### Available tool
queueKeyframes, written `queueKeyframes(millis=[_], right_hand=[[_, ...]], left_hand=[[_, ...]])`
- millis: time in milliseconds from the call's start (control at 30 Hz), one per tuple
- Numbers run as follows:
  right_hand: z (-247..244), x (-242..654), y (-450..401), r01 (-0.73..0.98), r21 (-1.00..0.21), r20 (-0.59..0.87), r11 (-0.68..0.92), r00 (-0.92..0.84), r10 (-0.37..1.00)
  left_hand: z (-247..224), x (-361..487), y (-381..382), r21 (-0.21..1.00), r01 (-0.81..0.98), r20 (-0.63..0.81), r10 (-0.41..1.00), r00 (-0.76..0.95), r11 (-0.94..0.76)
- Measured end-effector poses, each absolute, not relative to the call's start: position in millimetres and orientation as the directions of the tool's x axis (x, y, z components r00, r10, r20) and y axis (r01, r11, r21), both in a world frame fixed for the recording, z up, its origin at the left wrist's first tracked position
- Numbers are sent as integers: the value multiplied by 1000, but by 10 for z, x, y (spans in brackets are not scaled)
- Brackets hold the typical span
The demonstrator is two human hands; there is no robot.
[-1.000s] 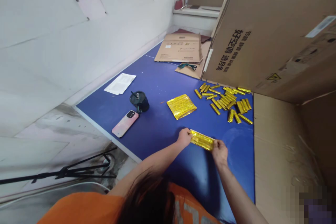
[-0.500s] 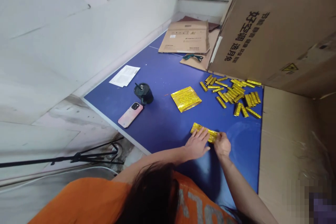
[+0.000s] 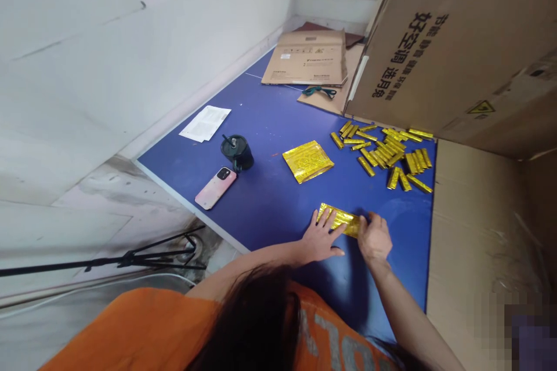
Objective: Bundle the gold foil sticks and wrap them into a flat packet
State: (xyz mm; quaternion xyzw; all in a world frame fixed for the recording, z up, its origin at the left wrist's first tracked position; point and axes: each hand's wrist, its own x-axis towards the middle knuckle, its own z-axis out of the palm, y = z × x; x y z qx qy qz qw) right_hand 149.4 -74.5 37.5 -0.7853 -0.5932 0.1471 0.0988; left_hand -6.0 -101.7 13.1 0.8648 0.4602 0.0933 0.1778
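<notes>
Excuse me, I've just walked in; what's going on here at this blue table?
A person is working at a blue table with both bare hands on a narrow gold foil packet. The left hand lies splayed across it, and the right hand covers its right end. Nearby lie a flat gold foil pouch and a loose pile of small gold foil bars, beside a large cardboard box.

Gold foil strip [image 3: 339,220] — embossed pattern, blue table [image 3: 278,116], orange shirt [image 3: 130,330], pink phone case [image 3: 215,188]

A pink phone [image 3: 216,188] lies near a black tumbler [image 3: 237,153].
</notes>
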Motion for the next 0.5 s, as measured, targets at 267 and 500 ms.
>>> queueKeyframes(millis=[267, 500], right_hand=[[174, 1081, -1071, 893, -380, -39, 241, -276, 960], [-31, 1342, -1125, 966, -118, -117, 232, -245, 962]], left_hand=[[69, -23, -1017, 338, 791, -71, 825, 561, -510], [85, -43, -1028, 338, 795, -22, 840, 542, -504]])
